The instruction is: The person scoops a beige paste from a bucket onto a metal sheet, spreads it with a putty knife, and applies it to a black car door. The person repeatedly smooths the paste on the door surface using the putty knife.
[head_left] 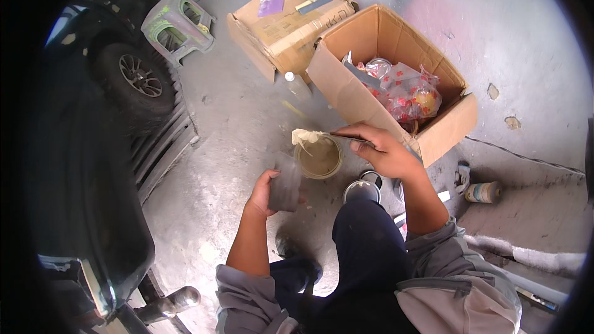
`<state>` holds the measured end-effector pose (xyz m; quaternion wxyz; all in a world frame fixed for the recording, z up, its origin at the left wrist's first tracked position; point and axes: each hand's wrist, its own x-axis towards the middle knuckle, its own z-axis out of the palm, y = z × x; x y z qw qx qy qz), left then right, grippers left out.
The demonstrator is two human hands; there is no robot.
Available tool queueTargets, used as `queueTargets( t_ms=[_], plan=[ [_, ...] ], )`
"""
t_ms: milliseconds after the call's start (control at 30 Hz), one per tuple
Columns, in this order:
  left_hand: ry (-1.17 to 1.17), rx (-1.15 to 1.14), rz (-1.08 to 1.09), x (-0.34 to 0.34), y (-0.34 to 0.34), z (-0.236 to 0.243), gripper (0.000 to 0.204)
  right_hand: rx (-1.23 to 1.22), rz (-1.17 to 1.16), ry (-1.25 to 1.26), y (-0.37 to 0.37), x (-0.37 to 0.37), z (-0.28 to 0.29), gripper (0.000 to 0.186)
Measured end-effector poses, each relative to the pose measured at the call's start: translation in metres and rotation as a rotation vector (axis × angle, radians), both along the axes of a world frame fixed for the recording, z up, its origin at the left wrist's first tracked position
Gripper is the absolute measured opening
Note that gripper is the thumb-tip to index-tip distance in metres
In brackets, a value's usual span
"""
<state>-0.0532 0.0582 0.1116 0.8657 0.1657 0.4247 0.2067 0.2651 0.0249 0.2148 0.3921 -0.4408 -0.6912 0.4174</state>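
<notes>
Head view: your right hand (390,151) has its fingers (359,130) closed on a thin flat spreader (348,137), index finger stretched along it and thumb pressed against it from the near side. A clump of cream-coloured paste (307,137) hangs off its far end, over the back-left rim of the open round tub (340,164); blur hides whether paste and rim touch. Your left hand (263,193) is curled round a grey plate (286,184), thumb on the near edge and fingertips showing past the far side; it sits just left of the tub, too smeared to tell whether its surface is clean. To do this well, I'd keep the loaded end level and above the opening until the drip lets go, wipe the underside on the rim, and bring the plate close so the paste crosses little bare floor (216,167). Further out, mind your knee: a round tin (362,191) stands right beside it. Ahead lie an open cardboard box (365,96) holding a printed plastic bag (408,89), a clear bottle (298,86) and, left of them, a parked vehicle's wheel (141,76).
</notes>
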Motion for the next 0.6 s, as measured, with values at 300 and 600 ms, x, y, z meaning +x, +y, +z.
queueTargets(
  t_ms=[300, 600],
  plan=[
    [0.138, 0.306, -0.063, 0.037, 0.005, 0.054, 0.039, 0.217, 0.066, -0.001, -0.016, 0.013, 0.048, 0.032],
    [-0.152, 0.617, -0.051, 0.018, -0.017, 0.129, 0.058, 0.502, 0.104, 0.138, -0.035, 0.003, 0.058, 0.033]
  ],
)
